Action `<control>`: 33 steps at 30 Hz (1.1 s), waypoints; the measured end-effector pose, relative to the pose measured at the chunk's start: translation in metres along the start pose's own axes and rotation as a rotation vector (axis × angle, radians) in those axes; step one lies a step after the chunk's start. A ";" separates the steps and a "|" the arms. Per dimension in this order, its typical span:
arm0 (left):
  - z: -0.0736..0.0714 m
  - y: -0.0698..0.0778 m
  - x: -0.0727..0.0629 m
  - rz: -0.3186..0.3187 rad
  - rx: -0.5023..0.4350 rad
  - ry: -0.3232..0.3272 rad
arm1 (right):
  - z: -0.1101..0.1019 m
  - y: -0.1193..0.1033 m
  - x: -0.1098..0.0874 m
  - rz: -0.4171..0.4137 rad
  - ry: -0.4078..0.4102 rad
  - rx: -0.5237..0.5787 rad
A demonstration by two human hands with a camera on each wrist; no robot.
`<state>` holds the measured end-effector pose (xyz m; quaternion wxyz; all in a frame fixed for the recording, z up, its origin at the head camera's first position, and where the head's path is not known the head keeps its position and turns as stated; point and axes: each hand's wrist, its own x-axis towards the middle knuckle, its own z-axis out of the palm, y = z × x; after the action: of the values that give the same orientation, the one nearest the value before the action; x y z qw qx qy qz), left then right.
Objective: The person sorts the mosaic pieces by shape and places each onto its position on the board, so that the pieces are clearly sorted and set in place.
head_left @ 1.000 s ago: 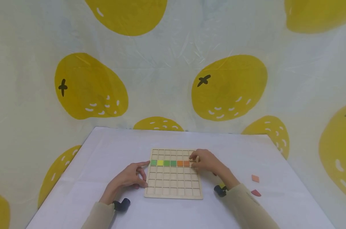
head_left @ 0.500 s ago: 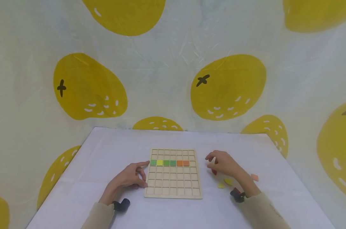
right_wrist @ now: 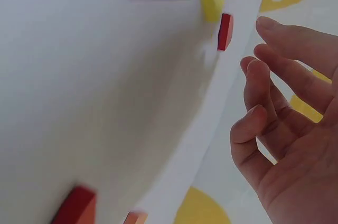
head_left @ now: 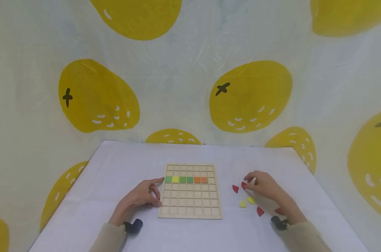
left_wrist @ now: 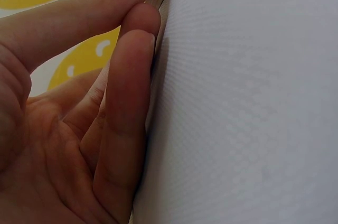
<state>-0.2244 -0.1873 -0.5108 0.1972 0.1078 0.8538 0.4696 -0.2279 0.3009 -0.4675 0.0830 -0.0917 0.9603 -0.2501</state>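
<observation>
A wooden grid board (head_left: 190,211) lies flat on the white table. Green, yellow and orange square tiles (head_left: 201,180) fill most of one row, whose rightmost cell is bare. My left hand (head_left: 143,193) touches the board's left edge with the index finger and thumb spread apart along it. In the left wrist view, fingertips (left_wrist: 138,49) lie right at that edge. My right hand (head_left: 266,184) is over the table right of the board, beside a red quarter-round piece (head_left: 243,185). In the right wrist view its fingers (right_wrist: 259,81) are relaxed and hold nothing.
Right of the board lie another red quarter-round piece (head_left: 235,189), a yellow piece (head_left: 242,204), a second yellow piece (head_left: 251,200) and a red piece (head_left: 260,211). One more red piece (head_left: 279,211) is partly behind the right wrist. A lemon-patterned sheet (head_left: 174,87) hangs behind the table.
My right hand has left the board's right edge and moved rightward over the loose pieces, uncovering several. The left hand stays at the board's edge, and the tile row looks the same.
</observation>
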 end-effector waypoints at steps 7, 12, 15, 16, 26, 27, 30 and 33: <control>0.001 0.000 0.001 -0.007 -0.004 0.010 | -0.010 0.025 -0.015 0.086 0.023 0.011; 0.002 0.000 0.001 -0.010 -0.009 0.008 | -0.015 0.045 -0.024 0.142 0.033 0.000; 0.002 0.000 0.001 -0.006 -0.008 0.005 | -0.018 0.055 -0.030 0.158 0.033 0.001; 0.001 0.000 0.001 -0.005 -0.008 0.004 | -0.020 0.058 -0.032 0.160 0.035 -0.001; 0.002 0.002 0.001 -0.010 -0.005 -0.001 | -0.033 0.089 -0.049 0.186 0.022 -0.035; 0.002 0.001 0.001 -0.011 -0.006 -0.002 | -0.033 0.091 -0.050 0.198 0.019 -0.039; 0.001 0.001 0.000 -0.012 -0.006 -0.004 | -0.034 0.097 -0.052 0.229 0.011 -0.039; 0.001 0.001 0.000 -0.009 -0.009 -0.007 | -0.033 0.101 -0.052 0.244 0.010 -0.042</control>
<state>-0.2241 -0.1862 -0.5099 0.2026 0.1046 0.8515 0.4722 -0.1975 0.4148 -0.4833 0.1060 0.0254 0.9698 -0.2183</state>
